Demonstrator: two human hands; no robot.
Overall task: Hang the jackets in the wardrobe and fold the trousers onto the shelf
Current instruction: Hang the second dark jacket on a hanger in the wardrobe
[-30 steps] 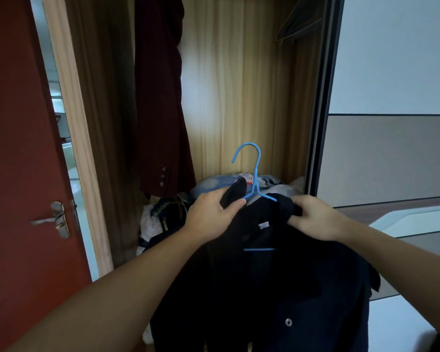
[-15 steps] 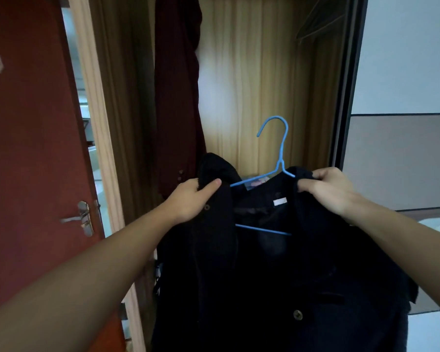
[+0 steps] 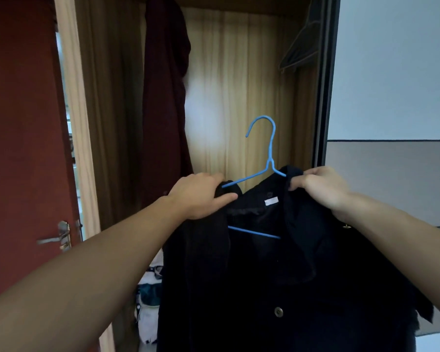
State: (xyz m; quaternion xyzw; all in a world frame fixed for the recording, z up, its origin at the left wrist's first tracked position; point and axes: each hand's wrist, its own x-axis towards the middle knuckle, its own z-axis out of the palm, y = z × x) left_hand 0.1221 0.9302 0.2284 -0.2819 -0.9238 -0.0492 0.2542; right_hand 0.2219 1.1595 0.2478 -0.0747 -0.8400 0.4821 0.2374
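Gripping the black jacket (image 3: 277, 275) at its shoulders: your left hand (image 3: 198, 196) and right hand (image 3: 320, 189). Blue hanger (image 3: 270, 163) inside, hook rising between them.

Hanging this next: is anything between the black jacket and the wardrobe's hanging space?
Nothing visible. The gap ahead of the black jacket is open, between the maroon jacket hanging left and empty hangers upper right. The rail is out of view.

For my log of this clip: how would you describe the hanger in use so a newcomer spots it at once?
Find the open wardrobe with the pale wooden back. Before it the left hand and right hand hold a black jacket, the hanger rising from its collar. It is thin and bright blue, unlike the dark hangers top right.
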